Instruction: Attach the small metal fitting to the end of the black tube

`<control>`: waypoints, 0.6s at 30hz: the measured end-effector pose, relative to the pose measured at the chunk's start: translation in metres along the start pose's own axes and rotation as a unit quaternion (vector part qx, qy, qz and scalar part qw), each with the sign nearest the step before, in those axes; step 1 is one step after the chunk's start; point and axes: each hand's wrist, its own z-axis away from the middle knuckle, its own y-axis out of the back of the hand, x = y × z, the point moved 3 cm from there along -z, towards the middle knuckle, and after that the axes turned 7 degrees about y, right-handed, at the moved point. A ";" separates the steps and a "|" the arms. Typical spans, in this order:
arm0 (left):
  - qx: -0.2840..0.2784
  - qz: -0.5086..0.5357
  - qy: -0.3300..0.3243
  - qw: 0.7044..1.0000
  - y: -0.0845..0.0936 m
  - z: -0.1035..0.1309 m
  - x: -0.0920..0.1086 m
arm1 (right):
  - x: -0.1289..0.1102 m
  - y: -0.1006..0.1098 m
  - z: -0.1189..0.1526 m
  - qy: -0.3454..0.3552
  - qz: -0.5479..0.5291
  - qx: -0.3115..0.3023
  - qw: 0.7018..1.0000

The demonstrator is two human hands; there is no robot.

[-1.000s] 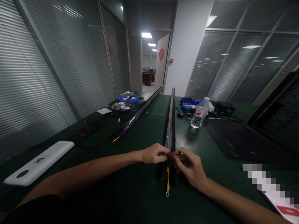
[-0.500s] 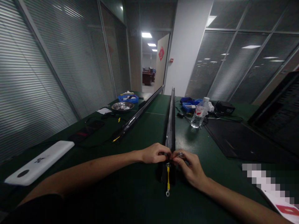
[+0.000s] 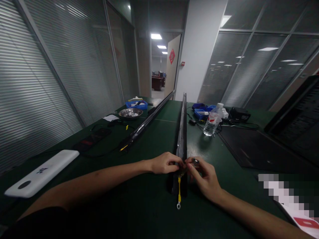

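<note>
Lengthwise, slim grey-black rail [image 3: 181, 132] runs toward smooth green worktop's [image 3: 160, 136] far edge, left hand [image 3: 165, 163] and right hand [image 3: 206, 177] curled at its near end, cannot tell if pinching, above yellow ring-tipped wire [image 3: 179, 189].

Green table [image 3: 154, 141]: elongated white case [image 3: 45, 174] at near left, dark marks on its top face. Farther back, metal bowl [image 3: 130, 117] with pale contents, near a blue tray [image 3: 140, 107]. Right side: capped clear bottle [image 3: 212, 121], red-marked label; blue bins [image 3: 199, 116] just beside; flat black mat [image 3: 251, 149]. Beyond: open door [image 3: 170, 74] bearing a red diamond [image 3: 171, 56].
</note>
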 end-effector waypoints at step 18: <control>0.001 -0.001 0.012 1.000 -0.002 -0.001 -0.006 | 0.003 -0.004 -0.002 -0.012 0.019 -0.050 0.999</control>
